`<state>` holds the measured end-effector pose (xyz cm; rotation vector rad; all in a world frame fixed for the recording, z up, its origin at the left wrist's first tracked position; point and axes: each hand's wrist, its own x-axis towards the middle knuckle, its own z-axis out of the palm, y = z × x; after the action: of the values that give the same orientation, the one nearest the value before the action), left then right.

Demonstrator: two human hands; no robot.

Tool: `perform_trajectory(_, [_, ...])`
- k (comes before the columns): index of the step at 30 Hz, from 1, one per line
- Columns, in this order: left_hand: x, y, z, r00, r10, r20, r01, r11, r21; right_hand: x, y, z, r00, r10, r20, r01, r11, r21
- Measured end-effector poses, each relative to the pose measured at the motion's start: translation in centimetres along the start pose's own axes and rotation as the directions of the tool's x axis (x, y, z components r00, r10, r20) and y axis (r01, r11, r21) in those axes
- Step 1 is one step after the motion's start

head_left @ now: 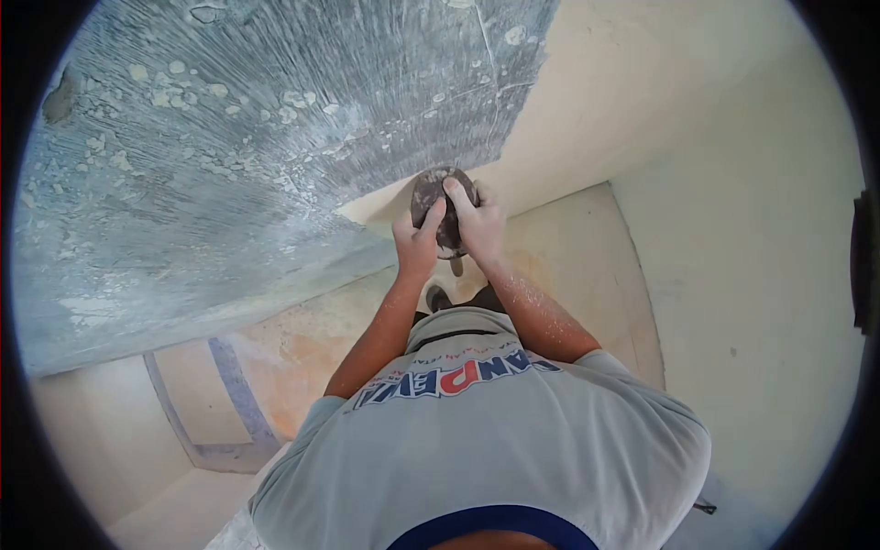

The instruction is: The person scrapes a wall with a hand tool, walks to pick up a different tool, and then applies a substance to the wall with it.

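Both hands grip a dark, rounded, oval tool (428, 191) with pale specks on it, held up near the wall. My left hand (417, 243) wraps its left side, the thumb lying on its face. On the right side my right hand (480, 220) holds it, thumb pressed near the top; white dust covers this hand and forearm. Behind the tool, the rough grey-blue wall patch (394, 101) meets a smooth cream wall area (587, 110). The face of the tool turned to the wall is hidden.
Beneath my arms lies a stained beige floor (568, 243). A dark shoe (438, 298) shows below my hands. At the right stands a pale wall (742, 275) with a dark object (862, 261) at its edge. A blue-bordered panel (197, 390) is at lower left.
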<state>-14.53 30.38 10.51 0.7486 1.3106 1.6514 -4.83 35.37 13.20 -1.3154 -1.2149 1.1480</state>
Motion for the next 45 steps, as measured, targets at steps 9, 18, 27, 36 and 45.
perform_trajectory(9, [-0.2,-0.8,-0.5,0.998,-0.058,0.037,0.060,0.998,-0.037,0.1,3.2,-0.2,0.999,0.044,0.019,-0.043,0.998,-0.038])
perform_trajectory(18, [-0.3,-0.2,-0.2,1.000,-0.029,0.003,0.029,0.997,0.076,1.2,3.6,-0.1,0.998,-0.023,0.059,0.022,1.000,0.019])
perform_trajectory(27, [0.0,0.1,-0.3,1.000,-0.013,0.015,0.011,0.994,0.109,0.2,2.9,-0.3,0.999,-0.028,0.030,0.029,0.998,-0.048])
perform_trajectory(36, [0.2,-1.4,-0.9,1.000,-0.003,0.007,0.003,0.995,0.101,0.2,3.8,0.3,1.000,-0.021,-0.008,0.021,1.000,0.019])
perform_trajectory(45, [0.5,-2.4,-1.5,0.998,-0.059,-0.006,0.059,0.983,0.175,-0.3,3.5,0.2,0.995,0.093,0.040,-0.093,0.996,-0.008])
